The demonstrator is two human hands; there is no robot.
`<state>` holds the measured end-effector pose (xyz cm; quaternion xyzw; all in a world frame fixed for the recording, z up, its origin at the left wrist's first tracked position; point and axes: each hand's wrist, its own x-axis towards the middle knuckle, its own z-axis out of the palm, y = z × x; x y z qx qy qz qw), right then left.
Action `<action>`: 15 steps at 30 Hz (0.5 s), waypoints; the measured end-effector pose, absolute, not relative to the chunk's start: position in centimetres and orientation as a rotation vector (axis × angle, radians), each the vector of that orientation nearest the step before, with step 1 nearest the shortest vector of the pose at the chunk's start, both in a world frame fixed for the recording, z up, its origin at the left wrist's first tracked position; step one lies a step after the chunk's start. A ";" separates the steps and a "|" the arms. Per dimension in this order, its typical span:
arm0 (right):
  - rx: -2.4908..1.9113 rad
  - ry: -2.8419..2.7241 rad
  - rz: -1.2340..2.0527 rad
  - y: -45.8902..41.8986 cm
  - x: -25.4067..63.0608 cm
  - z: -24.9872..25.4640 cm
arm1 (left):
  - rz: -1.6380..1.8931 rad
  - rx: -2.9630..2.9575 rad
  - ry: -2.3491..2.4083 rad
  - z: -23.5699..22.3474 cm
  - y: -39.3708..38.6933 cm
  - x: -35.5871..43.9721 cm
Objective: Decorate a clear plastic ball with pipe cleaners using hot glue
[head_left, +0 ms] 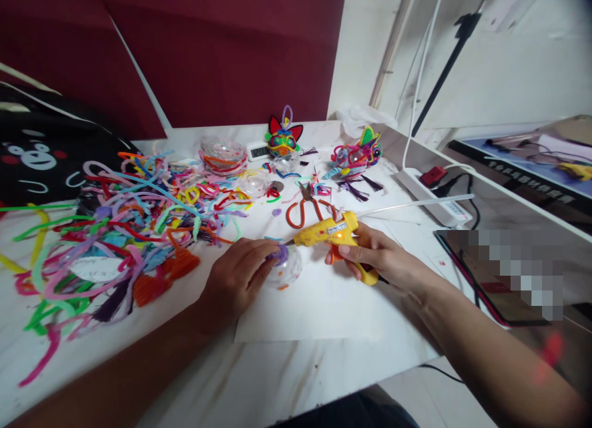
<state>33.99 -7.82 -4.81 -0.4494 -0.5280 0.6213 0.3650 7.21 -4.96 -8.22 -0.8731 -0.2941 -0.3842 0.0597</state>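
My right hand [370,252] is wrapped round a yellow hot glue gun [324,232] with an orange trigger, and a clear glue stick [416,201] sticks out of its back end. The gun's nozzle points left, close to a purple coil of pipe cleaner [279,254] on a clear plastic ball [289,271]. My left hand [240,271] has its fingers closed at that purple coil, against the ball's left side. Under the ball lies a white sheet of paper [287,320]. Orange-handled scissors [308,209] rest open just beyond the gun.
A tangled heap of colourful pipe cleaners [157,200] covers the left side. At the back stand clear plastic shells [222,153], a small digital clock [258,151] and two finished pipe-cleaner figures, one cat-eared [283,141], one fish-like [358,156]. A power strip [435,197] and a tablet [490,280] lie right.
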 end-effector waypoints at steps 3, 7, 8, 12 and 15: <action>-1.164 -1.355 1.602 -7.9 34.1 -4.7 | -1.163 -2.649 -0.879 -8.1 -5.0 7.2; -1.174 -1.349 1.608 -8.0 34.2 -4.7 | -1.171 -2.651 -0.874 -8.1 -4.9 7.2; -1.176 -1.350 1.607 -8.0 34.2 -4.7 | -1.170 -2.654 -0.876 -8.1 -4.9 7.2; -1.182 -1.364 1.597 -8.0 34.2 -4.6 | -1.168 -2.662 -0.883 -8.0 -5.0 7.2; -1.183 -1.375 1.593 -8.1 34.2 -4.5 | -1.161 -2.667 -0.883 -8.0 -5.0 7.2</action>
